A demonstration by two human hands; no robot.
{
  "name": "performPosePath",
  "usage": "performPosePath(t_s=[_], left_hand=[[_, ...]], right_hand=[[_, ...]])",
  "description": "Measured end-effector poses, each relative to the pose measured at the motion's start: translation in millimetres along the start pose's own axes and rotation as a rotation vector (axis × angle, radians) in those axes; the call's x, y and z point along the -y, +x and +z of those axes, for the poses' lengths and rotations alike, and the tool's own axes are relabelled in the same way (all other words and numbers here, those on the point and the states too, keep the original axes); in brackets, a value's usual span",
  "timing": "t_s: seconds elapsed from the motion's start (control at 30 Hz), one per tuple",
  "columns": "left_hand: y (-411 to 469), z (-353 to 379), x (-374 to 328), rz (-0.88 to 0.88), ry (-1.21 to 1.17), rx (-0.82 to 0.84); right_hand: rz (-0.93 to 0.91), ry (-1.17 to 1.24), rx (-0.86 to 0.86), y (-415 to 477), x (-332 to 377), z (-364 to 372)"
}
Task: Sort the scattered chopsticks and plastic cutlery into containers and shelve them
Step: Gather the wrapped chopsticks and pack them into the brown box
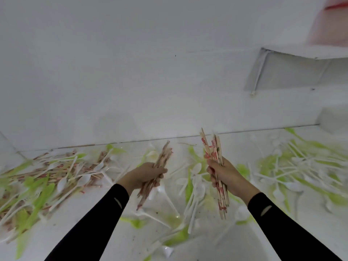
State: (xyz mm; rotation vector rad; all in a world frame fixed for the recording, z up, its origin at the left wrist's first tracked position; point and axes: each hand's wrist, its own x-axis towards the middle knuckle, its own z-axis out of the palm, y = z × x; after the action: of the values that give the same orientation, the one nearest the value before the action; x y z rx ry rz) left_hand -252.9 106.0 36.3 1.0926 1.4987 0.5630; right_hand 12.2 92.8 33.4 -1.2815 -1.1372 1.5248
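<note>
My left hand (146, 175) grips a bundle of wooden chopsticks with red print (162, 157), tilted up to the right. My right hand (222, 175) grips a second bundle of chopsticks (212, 149), held nearly upright. Both bundles hang above the white surface (116, 240). Loose chopsticks mixed with white spoons and green cutlery lie heaped at the left (49, 176). White spoons (195, 187) and green pieces lie between my hands. Another spread of white and green cutlery (293, 166) covers the right side.
A white wall (131, 72) rises behind the surface. A white shelf with a bracket (301, 53) juts out at the upper right, with a blurred pink object (327, 25) above it. A white box shape (333, 119) stands at the far right.
</note>
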Motion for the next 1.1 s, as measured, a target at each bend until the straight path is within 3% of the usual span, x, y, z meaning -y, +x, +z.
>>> performPosePath(t_s=[0.13,0.23,0.4,0.63,0.73,0.83,0.9,1.0,1.1], left_hand=[[1,63,-51,0.323,-0.216,-0.122],[4,104,-85,0.531,-0.238,-0.143],[6,178,-112,0.624,-0.14,-0.007],[4,295,-107,0.67,0.037,0.227],[9,322,-112,0.621,-0.224,0.218],[12,358,-128,0.482,-0.771,0.111],[12,379,-137,0.415,-1.009,-0.003],[3,426,-148,0.366,-1.078,0.012],[-17,478,-144,0.377,-0.93,0.147]], right_hand=[[0.094,0.088,0.065,-19,1,-33],[0.144,0.087,0.178,-38,2,-58],[0.238,0.107,0.299,-67,0,-105],[0.331,0.116,0.241,-95,-19,-183],[0.321,0.158,0.089,-107,-24,-216],[0.198,0.261,-0.271,-117,-27,-242],[0.103,0.318,-0.506,-118,-29,-250],[-0.026,0.409,-0.79,-120,-23,-266],[-0.104,0.5,-0.916,-125,-12,-281]])
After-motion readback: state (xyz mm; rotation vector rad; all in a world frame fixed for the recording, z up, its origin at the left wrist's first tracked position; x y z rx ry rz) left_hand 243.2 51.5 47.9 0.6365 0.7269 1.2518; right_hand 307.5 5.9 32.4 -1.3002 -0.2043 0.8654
